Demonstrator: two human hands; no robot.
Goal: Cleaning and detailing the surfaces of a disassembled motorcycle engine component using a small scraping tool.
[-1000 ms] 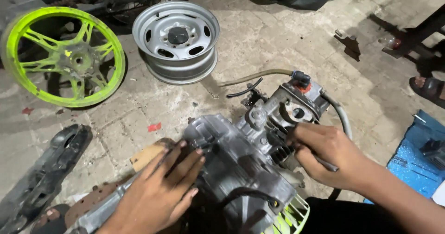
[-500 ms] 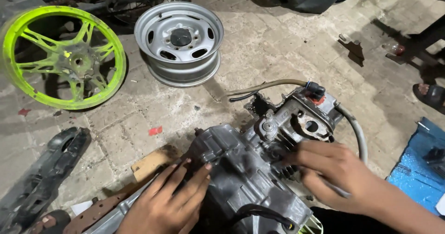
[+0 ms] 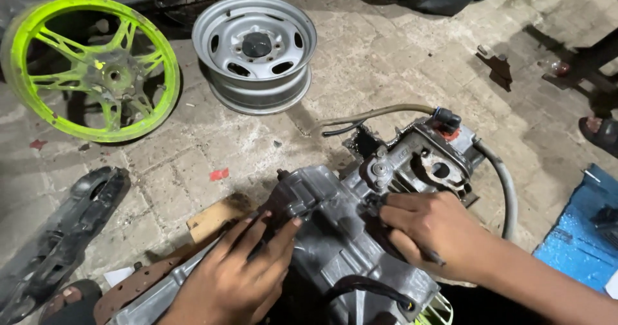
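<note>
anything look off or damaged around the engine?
No clear damage. The engine lies tilted on a wood block, steadied by the left hand and right hand; a loose hose trails onto the paving.

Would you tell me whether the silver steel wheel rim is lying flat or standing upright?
Lying flat: the silver steel wheel rim rests on the paved floor, hub face up.

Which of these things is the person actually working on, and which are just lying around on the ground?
In hand:
- grey engine, left hand resting on its casing
- right hand at the engine's cylinder end, gripping a thin dark tool

Lying about:
- neon-green spoked wheel
- silver steel rim
- black plastic cover
- blue sheet
- wood block
</note>
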